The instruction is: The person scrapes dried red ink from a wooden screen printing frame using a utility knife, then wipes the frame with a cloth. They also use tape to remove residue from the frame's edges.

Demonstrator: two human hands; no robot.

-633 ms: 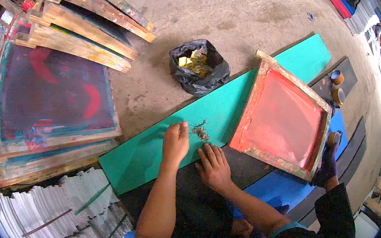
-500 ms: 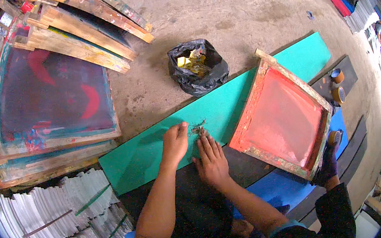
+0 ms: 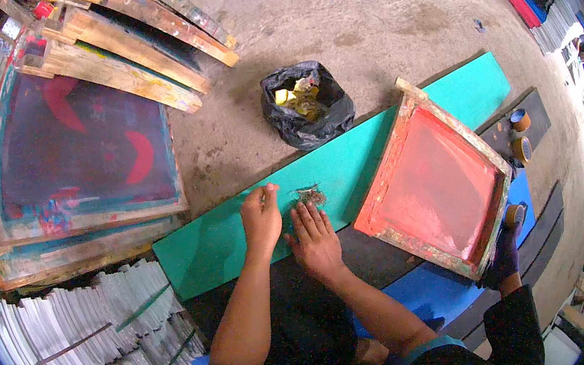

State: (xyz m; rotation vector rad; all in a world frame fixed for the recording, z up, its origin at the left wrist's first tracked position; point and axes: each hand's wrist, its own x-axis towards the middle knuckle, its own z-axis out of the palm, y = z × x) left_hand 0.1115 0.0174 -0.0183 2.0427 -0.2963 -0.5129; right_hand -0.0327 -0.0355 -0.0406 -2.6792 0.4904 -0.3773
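A long green board [image 3: 230, 245] lies slantwise in front of me, with a small heap of dark scraps and dust [image 3: 310, 195] at its middle. My right hand [image 3: 318, 246] lies flat, fingers stretched, its fingertips at the near edge of the heap. To the left of the heap, my left hand [image 3: 260, 223] is held closed just above the board, thumb against the curled fingers. Whatever the left hand may hold is hidden. A wooden-framed printing screen with red mesh [image 3: 445, 185] rests tilted across the board's right part.
Another person's dark-gloved hand [image 3: 504, 251] is at the screen's right edge, by a tape roll [image 3: 514, 213]. Beyond the board stands a black plastic bag [image 3: 311, 133] holding yellow scraps. Stained screens [image 3: 77, 158] and bundled white sheets [image 3: 90, 317] are stacked at left.
My right hand has drawn slightly back and left, uncovering more of the scrap heap. My left hand has shifted a little left and stays closed.
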